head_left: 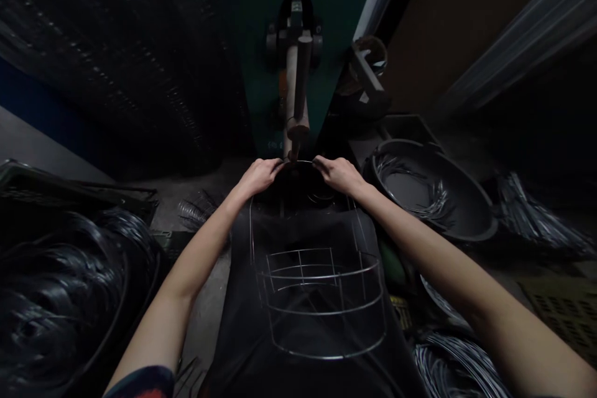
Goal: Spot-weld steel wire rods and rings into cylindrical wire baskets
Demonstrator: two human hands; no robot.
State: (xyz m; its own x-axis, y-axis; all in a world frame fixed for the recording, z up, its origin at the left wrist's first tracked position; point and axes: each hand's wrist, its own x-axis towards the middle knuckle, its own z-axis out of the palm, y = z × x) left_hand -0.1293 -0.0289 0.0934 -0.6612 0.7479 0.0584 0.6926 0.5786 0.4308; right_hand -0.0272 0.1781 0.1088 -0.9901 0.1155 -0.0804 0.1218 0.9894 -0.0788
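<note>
A wire basket frame (321,298) of thin metal rods lies over my dark apron, its far rim reaching up under a machine's copper-coloured electrode arm (297,99). My left hand (259,175) pinches the far rim of the frame just left of the electrode tip. My right hand (339,173) grips the same rim just right of the tip. Both hands have their fingers closed on the wire. The frame's curved hoops and grid bottom sit near my lap.
A dark round tub (433,199) with loose wire pieces stands at the right. Coils of wire (56,286) fill a bin at the left. More wire rings (457,360) lie at the lower right. A green machine body (298,25) rises ahead.
</note>
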